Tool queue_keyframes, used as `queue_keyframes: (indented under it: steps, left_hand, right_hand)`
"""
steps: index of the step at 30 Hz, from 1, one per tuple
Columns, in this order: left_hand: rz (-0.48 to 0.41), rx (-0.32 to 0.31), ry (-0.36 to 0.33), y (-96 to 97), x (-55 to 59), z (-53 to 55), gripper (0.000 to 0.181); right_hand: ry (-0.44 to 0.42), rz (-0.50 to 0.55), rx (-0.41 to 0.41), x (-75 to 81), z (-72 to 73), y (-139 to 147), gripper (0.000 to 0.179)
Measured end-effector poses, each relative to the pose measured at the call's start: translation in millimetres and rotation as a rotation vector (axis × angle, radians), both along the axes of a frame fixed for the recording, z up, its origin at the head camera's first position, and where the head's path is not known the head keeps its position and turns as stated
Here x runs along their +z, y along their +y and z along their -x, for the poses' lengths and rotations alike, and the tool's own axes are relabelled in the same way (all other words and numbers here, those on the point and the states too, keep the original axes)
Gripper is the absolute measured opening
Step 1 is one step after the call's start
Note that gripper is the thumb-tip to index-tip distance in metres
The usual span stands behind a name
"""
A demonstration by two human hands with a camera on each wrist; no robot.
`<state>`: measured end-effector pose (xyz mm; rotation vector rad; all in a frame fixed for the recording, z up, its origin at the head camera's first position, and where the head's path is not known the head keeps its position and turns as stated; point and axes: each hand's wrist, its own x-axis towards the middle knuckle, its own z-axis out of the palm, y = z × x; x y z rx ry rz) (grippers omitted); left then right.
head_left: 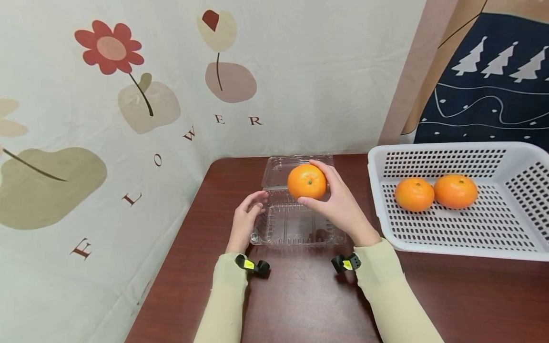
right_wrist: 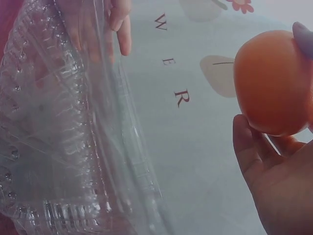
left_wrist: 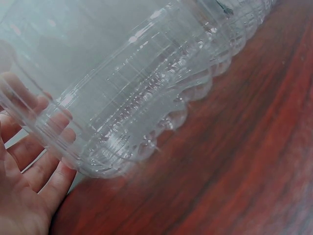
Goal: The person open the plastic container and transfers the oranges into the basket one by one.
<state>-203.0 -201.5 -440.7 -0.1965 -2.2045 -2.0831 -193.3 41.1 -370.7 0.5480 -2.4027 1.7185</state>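
My right hand [head_left: 343,202] grips an orange [head_left: 307,182] between thumb and fingers, held above a clear plastic clamshell box [head_left: 296,226]. In the right wrist view the orange [right_wrist: 274,83] stays apart from the box [right_wrist: 54,122]. The box lies on the table with its lid [head_left: 276,172] folded back toward the wall. At the box's left side is my left hand [head_left: 248,216]. Its fingers [left_wrist: 44,169] are spread and fairly straight along the outside of the plastic wall, partly seen through it. No fruit is visible inside the box.
A white perforated basket [head_left: 429,240] stands to the right, holding two more oranges [head_left: 414,194]. The dark red-brown table [head_left: 296,295] reaches back to a printed cloth [head_left: 326,85] with flowers and letters. A dark cloth with white trees [head_left: 489,100] hangs behind the basket.
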Motion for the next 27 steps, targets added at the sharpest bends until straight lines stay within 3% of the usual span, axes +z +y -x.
queue_keyframes:
  steps: [8, 18, 27]
  left_hand:
    - [0.015, 0.007, -0.030, -0.4, 1.3, -1.3, 0.031]
    - [0.009, 0.003, 0.005, -0.9, -1.9, 0.8, 0.031]
    - [-0.006, 0.005, -0.006, 0.7, 0.4, 0.7, 0.031]
  right_hand:
    - [-0.019, -0.011, 0.006, 1.7, -1.2, 1.3, 0.073]
    - [-0.004, -0.002, 0.004, 1.6, -0.3, 5.2, 0.072]
    - [0.009, -0.014, -0.008, 4.3, -1.7, 1.4, 0.072]
